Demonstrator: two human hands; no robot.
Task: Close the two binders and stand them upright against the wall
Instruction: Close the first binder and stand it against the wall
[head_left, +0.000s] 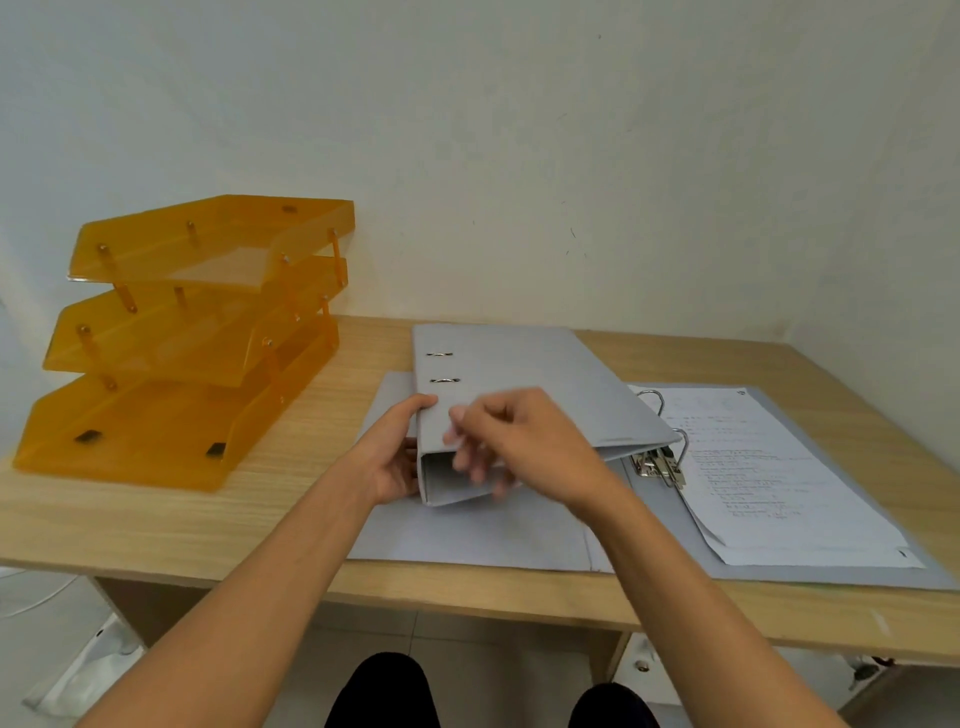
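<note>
A closed grey binder (524, 374) lies on top of a second grey binder (483, 535), which is spread open flat on the wooden desk. The open binder shows its metal ring mechanism (660, 462) and a stack of printed sheets (769, 467) on its right half. My left hand (400, 457) grips the closed binder at its near left corner by the spine, thumb on top. My right hand (514, 441) hovers over the same corner, blurred, fingers loosely curled with nothing clearly in them. The white wall (571, 156) rises behind the desk.
An orange three-tier letter tray (197, 332) stands at the back left of the desk (156, 519). A side wall closes in the desk's right end. My knees show below the desk's front edge. White cables lie on the floor at left.
</note>
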